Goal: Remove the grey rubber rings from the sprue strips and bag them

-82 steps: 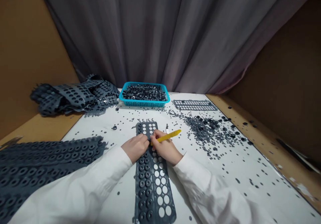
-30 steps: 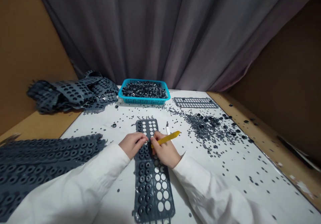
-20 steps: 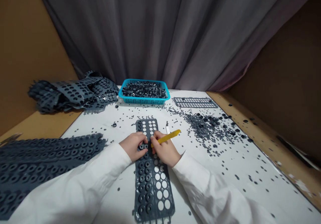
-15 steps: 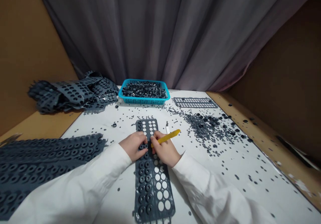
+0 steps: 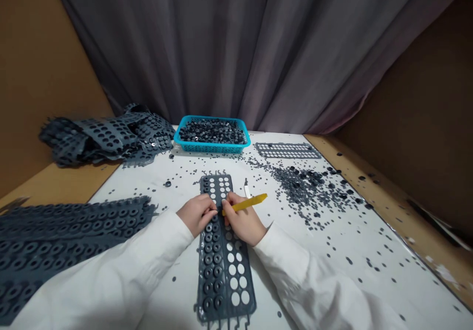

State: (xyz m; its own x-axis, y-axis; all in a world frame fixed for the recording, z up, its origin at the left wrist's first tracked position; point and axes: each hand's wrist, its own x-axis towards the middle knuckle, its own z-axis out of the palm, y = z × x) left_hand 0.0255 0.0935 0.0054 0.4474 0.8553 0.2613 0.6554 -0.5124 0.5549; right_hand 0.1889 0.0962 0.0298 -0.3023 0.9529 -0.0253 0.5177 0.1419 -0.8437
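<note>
Well, the white counter [image 5: 354, 290] carries a heap of grey rubber sheets [image 5: 55, 256] on the left and a teal plastic basket [image 5: 211, 148] of dark rubber rings [image 5: 212, 131] far ahead. A perforated grey rubber strip [image 5: 224, 290] lies lengthwise between both hands. The left hand [image 5: 197, 215] rests on it, fingers [image 5: 211, 207] curled together, any pinch hidden. Just beside, the right hand [image 5: 244, 220] has its fingers [image 5: 228, 207] clamped on a yellow plastic scraper [image 5: 251, 202].

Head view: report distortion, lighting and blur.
Head view: wide-angle distortion bows the table and curtain; lighting is soft and even, with a faint shadow beside the right sleeve; the grey perforated sheets at upper left look slightly soft.
</note>
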